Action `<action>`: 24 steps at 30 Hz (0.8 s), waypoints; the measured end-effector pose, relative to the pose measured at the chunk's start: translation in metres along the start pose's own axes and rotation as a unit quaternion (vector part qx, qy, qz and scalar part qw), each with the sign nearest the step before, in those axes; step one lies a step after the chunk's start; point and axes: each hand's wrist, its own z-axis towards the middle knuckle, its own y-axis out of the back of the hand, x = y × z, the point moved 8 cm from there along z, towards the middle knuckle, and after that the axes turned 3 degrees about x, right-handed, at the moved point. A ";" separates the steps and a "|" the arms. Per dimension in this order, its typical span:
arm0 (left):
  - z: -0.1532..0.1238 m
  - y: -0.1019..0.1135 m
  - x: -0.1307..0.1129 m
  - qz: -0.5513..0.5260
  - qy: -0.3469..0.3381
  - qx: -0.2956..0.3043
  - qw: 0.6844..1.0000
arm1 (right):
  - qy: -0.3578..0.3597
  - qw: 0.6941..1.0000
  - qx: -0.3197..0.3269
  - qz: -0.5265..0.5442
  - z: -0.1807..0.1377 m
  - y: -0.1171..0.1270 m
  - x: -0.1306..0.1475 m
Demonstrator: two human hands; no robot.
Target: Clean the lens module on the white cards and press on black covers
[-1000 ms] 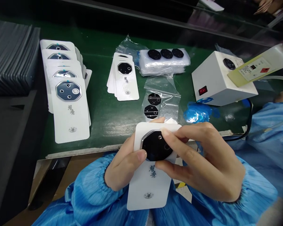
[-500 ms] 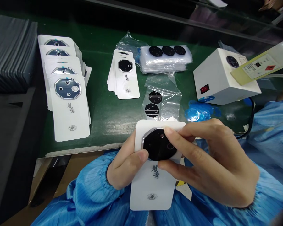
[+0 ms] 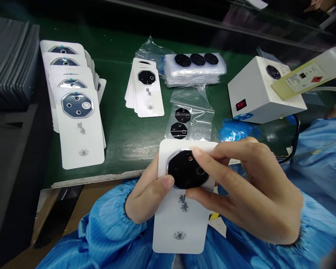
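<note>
A white phone back panel (image 3: 168,224) with printed characters is held upright in front of me, over the table's front edge. My left hand (image 3: 145,198) grips its left side, thumb on the front beside the camera area and fingers hidden behind. On its upper part sits a black octagonal camera lens cover (image 3: 182,170) within a shiny metal rim. My right hand (image 3: 249,190) pinches this cover, index finger at its top edge and thumb at its bottom edge. Behind the panel, a clear zip bag (image 3: 198,119) lies with two black lens covers (image 3: 179,130) on it.
Stacked white panels (image 3: 81,142) fan out at the left, with a smaller stack (image 3: 149,97) mid-table. Three lens covers lie on a plastic-wrapped bundle (image 3: 196,74). A white switch box (image 3: 257,93), tilted bottle (image 3: 302,76) and blue film scraps (image 3: 232,130) are at right; grey trays (image 3: 11,67) far left.
The view has shifted slightly, so the table things appear a little further left. Both hands keep nearly the same hold on the panel and the lens cover.
</note>
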 end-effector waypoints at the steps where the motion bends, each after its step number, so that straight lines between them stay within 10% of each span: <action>1: 0.000 0.000 0.000 -0.004 0.000 -0.004 1.000 | -0.001 1.000 -0.003 -0.001 0.000 0.000 0.000; 24: 0.002 -0.005 -0.022 0.101 -0.090 0.003 0.991 | -0.026 1.000 0.003 -0.015 0.001 0.003 -0.002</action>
